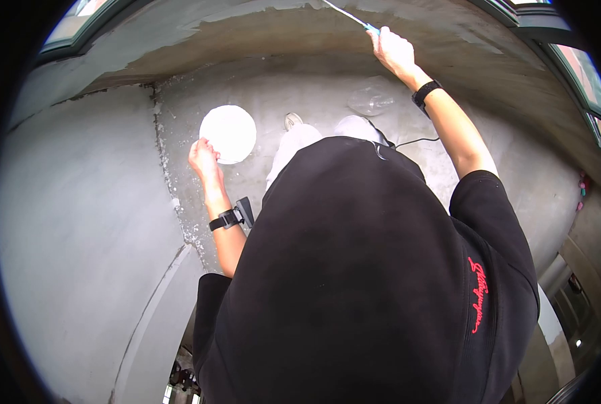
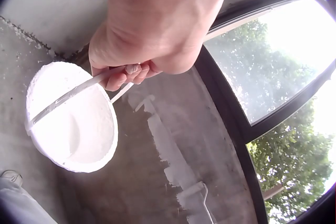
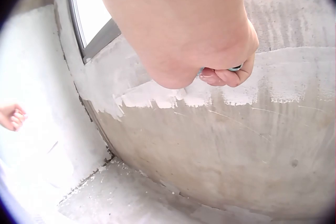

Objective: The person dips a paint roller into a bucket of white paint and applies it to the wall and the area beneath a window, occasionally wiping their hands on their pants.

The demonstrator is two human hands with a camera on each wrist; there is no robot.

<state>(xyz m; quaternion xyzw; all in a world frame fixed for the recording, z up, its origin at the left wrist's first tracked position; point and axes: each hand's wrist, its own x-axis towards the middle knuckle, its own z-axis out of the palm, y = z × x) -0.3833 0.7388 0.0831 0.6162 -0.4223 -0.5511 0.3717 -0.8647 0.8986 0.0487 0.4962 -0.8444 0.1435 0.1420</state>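
Observation:
My left hand [image 1: 207,161] grips the handle of a white bucket [image 1: 228,133]; in the left wrist view the fingers of the hand [image 2: 142,50] curl round the handle strap [image 2: 68,97] and the bucket [image 2: 94,134] hangs tilted in view. My right hand [image 1: 393,52] is raised at the wall and holds a blue handle [image 1: 372,28] with a thin pale rod. A paint roller [image 2: 193,189] touches the wall beside a white painted strip [image 2: 167,153]. In the right wrist view the right hand [image 3: 210,50] covers most of the handle.
Windows [image 1: 586,77] with dark frames stand above the wall [image 1: 260,34]. On the floor [image 1: 300,81] lies a clear plastic item [image 1: 372,101], with a dark cable [image 1: 418,141] nearby. A plain grey wall [image 1: 78,215] rises at the left; the person's shoe [image 1: 292,120] is on the floor.

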